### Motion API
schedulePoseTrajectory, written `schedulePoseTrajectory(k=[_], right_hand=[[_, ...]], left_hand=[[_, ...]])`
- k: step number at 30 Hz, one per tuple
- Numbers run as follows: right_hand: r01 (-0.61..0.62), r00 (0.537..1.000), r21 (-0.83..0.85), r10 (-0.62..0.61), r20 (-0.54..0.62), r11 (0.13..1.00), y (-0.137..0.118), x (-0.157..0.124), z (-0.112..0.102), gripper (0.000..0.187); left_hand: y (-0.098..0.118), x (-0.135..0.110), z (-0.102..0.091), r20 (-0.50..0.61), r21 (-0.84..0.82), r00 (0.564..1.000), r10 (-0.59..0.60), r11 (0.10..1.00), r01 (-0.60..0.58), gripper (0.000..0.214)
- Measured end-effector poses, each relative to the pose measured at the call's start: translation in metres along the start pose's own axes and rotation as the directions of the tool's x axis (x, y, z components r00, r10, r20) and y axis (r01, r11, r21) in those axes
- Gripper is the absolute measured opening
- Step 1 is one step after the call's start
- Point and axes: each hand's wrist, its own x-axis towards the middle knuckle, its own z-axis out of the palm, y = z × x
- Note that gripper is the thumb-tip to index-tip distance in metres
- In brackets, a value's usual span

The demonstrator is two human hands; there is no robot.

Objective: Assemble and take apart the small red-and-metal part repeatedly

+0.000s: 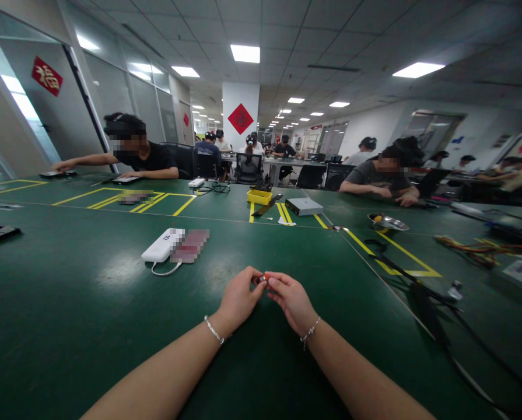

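Note:
A small orange-and-silver piece (pixel 265 278) sits between my fingertips above the green table; it is too small to name. My left hand (pixel 240 296) is closed, its thumb and forefinger pinching the silver side of the piece. From the other side, my right hand (pixel 293 300) grips the orange end between thumb and forefinger, with its other fingers curled below. Beyond my left hand lies a white power bank (pixel 161 245) marked 13. A short white cable (pixel 164 272) runs from it to a blurred-out pinkish slab (pixel 191 246) beside it.
Ahead stand a yellow tray (pixel 259 196) and a grey box (pixel 304 206). A metal bowl (pixel 389 222) and black cables (pixel 427 297) lie to the right. Yellow tape marks the green table (pixel 90 326). Two people (pixel 142 154) (pixel 385 175) sit across it.

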Motion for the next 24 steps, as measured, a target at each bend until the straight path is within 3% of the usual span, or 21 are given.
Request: schedulePoseTrajectory(k=[7, 10, 12, 14, 17, 20, 24], right_hand=[[0.084, 0.995, -0.137, -0.089, -0.033, 0.987, 0.003, 0.009, -0.004, 0.019], [0.139, 0.972, -0.32, -0.191, -0.134, 0.937, -0.014, 0.02, -0.027, 0.018], [0.136, 0.922, -0.538, -0.305, -0.238, 0.832, -0.033, 0.026, -0.054, 0.018], [-0.001, 0.842, -0.766, -0.413, -0.348, 0.643, -0.052, 0.029, -0.088, 0.017], [-0.263, 0.739, -0.861, -0.483, -0.469, 0.435, -0.07, 0.028, -0.141, 0.022], [-0.449, 0.679, -0.819, -0.46, -0.572, 0.356, -0.07, 0.025, -0.182, 0.025], [-0.546, 0.661, -0.772, -0.4, -0.635, 0.325, -0.059, 0.026, -0.211, 0.025]], left_hand=[[0.0, -0.002, 0.0, 0.083, 0.063, 0.994, 0.072, 0.995, -0.078, 0.016], [-0.004, -0.002, -0.001, 0.086, 0.053, 0.995, 0.048, 0.997, -0.052, 0.022], [-0.008, -0.001, -0.001, 0.098, 0.065, 0.995, 0.017, 0.998, -0.023, 0.021], [-0.012, 0.0, -0.001, 0.115, 0.087, 0.993, -0.009, 0.996, -0.001, 0.021], [-0.017, 0.001, -0.001, 0.156, 0.112, 0.988, -0.01, 0.994, -0.008, 0.02], [-0.018, 0.002, 0.0, 0.198, 0.139, 0.98, 0.009, 0.99, -0.037, 0.018], [-0.016, 0.001, 0.0, 0.216, 0.164, 0.976, 0.01, 0.985, -0.046, 0.015]])
